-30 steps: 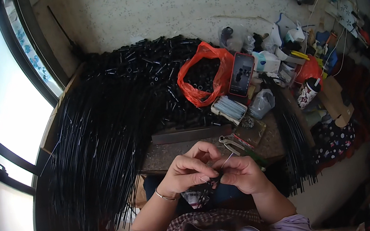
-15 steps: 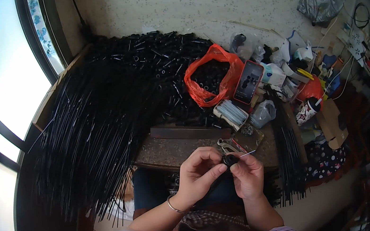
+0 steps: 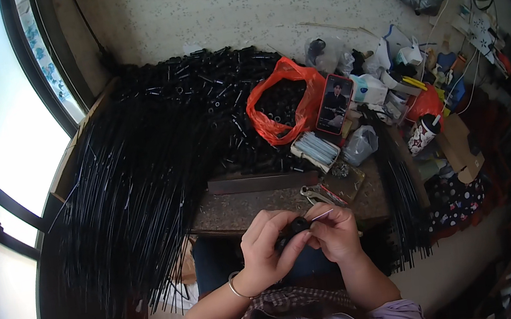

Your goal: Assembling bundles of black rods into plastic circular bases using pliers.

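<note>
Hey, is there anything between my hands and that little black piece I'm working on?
Nothing visible. Both the left hand and right hand already pinch the small black piece directly, above the brown board.

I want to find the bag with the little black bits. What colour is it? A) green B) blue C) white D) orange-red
D: the bag on the floor past the small board is orange-red, open at the top, with small black pieces inside it, beside the phone.
</note>
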{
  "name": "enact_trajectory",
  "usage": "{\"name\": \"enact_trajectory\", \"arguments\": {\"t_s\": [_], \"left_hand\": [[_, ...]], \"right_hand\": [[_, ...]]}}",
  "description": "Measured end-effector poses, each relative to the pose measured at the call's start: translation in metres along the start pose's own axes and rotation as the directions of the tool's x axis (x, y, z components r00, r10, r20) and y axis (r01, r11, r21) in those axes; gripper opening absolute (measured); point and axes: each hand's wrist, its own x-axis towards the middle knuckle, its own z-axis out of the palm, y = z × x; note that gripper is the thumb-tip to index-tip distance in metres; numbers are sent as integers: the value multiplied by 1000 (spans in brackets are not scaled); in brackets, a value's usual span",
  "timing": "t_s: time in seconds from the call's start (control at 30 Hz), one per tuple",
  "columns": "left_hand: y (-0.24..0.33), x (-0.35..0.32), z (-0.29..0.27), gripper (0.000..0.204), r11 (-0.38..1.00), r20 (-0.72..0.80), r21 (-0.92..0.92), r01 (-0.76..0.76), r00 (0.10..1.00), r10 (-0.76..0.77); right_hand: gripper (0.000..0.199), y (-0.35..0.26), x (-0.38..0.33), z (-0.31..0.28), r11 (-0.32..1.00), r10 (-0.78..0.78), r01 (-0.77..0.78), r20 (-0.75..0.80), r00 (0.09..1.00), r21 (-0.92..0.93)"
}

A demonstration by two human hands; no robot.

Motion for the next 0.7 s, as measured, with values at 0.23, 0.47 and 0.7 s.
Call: {"name": "enact_trajectory", "arguments": {"t_s": [0.23,0.47,0.7], "left_hand": [[-11,-8,0,29,960,188,-261,97,981,-49],[-6,-26,-6,51,642,480,-563,520,838,-258],[-8,-21,-4,41,430,436,-743,513,858,-270]], "right_hand": [[34,10,-1,14,952,-190,169,-58,980,-257],[64,-18,-3,21,766,-240,234,72,968,-599],[26,-38,9,32,542,-292,316,179,940,-779]]}}
